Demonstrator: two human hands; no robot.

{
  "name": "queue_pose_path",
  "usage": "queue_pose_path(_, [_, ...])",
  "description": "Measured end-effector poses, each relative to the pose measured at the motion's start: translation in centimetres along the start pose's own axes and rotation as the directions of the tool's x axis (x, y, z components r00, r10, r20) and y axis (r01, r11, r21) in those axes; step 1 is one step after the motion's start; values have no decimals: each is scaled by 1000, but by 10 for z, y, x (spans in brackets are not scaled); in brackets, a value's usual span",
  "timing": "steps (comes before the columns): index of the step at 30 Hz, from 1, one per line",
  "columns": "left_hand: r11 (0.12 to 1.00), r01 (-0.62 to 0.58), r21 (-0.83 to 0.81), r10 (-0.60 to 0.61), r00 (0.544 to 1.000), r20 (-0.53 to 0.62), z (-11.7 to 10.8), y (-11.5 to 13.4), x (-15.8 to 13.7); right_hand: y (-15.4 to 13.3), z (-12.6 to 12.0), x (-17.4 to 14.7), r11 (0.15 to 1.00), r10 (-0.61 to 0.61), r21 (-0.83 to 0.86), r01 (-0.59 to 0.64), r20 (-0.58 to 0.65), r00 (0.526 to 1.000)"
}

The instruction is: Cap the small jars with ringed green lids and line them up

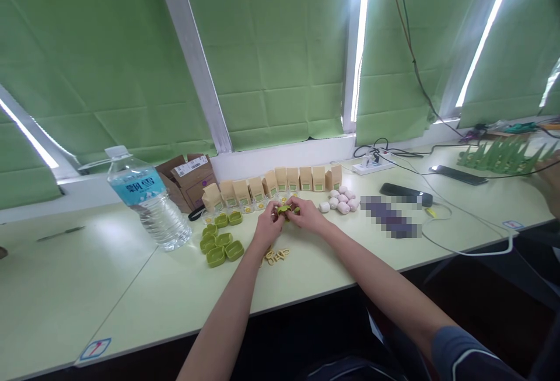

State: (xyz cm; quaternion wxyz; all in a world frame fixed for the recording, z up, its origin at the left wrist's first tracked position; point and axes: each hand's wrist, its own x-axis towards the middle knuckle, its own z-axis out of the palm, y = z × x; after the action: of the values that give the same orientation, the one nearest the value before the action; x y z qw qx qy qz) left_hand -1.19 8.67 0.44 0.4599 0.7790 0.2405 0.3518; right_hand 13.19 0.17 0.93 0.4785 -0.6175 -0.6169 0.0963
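Observation:
Near the middle of the table, my left hand [269, 223] and my right hand [307, 216] are close together with fingers curled in. Between their fingertips they hold a small green piece [284, 209]; its exact kind is too small to make out. To the left of my left hand are several green square cups [216, 256], open side up. Several yellow looped pieces [280, 254] lie just in front of the hands. Behind them runs a row of small brown paper packets [280, 179], with small clear pieces bearing yellow centres [259, 206] along its front.
White-pink rolls [343, 207] are heaped to the right. A large water bottle [151, 200] and a cardboard box [192, 179] stand at the left. Farther right are a black case [406, 194], a power strip [374, 164], a white cable [472, 253] and green spiky strips [503, 156].

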Motion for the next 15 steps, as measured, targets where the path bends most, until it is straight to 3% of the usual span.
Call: queue_pose_path(15, [1000,-6,28,7,1000,-18,0,-4,1,-3,-1,-1,1000,18,-2,-18,5,1000])
